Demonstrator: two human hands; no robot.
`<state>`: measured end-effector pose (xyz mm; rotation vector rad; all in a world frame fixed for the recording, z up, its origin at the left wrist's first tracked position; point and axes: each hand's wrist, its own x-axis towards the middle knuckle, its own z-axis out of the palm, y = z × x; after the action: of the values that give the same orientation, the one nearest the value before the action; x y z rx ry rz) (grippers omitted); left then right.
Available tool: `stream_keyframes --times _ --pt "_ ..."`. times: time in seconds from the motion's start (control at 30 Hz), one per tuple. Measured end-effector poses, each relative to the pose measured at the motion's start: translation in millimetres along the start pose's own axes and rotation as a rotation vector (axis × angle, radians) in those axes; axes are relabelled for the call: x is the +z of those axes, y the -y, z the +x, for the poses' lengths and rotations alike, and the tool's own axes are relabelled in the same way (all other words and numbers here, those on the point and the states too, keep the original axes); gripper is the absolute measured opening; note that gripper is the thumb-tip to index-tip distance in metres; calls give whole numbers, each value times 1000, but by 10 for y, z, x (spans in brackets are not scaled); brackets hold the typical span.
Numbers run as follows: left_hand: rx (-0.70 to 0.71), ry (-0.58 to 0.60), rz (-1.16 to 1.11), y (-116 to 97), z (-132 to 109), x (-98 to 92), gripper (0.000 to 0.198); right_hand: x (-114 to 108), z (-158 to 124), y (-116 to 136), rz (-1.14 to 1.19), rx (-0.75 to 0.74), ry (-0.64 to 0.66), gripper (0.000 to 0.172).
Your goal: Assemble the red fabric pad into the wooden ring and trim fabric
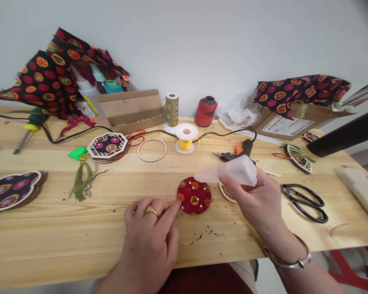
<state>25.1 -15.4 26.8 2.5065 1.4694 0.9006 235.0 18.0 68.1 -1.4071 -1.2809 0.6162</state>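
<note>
A round red patterned fabric disc [194,196] lies flat on the wooden table, with several small white dots on its surface. My left hand [153,232] rests beside it with the fingers curled, and the index fingertip presses on the disc's left edge. In my right hand [260,200] is a translucent glue bottle [233,170], gripped by its body and tilted sideways. Its nozzle points left, just over the top edge of the disc. Partly hidden behind my right hand lies a pale wooden lattice piece [227,192].
Black-handled scissors [306,200] lie on the right, with a glue gun [239,153] behind my right hand. Further back stand a yellow thread spool [186,141] and a wooden ring [151,150]. An octagonal fabric piece [108,146] and a soldering iron [30,126] are left.
</note>
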Motion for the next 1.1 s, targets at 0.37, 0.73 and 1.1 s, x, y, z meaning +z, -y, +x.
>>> stream_keyframes --times 0.37,0.73,1.1 --pt "-16 12 1 -7 -19 -2 35 34 27 -41 13 -7 14 13" --pt "-10 11 1 -3 -21 -13 34 -167 -90 -88 -77 0 -47 12" --pt "-1 -19 -8 4 -20 -11 36 -131 -51 66 2 9 -110 11"
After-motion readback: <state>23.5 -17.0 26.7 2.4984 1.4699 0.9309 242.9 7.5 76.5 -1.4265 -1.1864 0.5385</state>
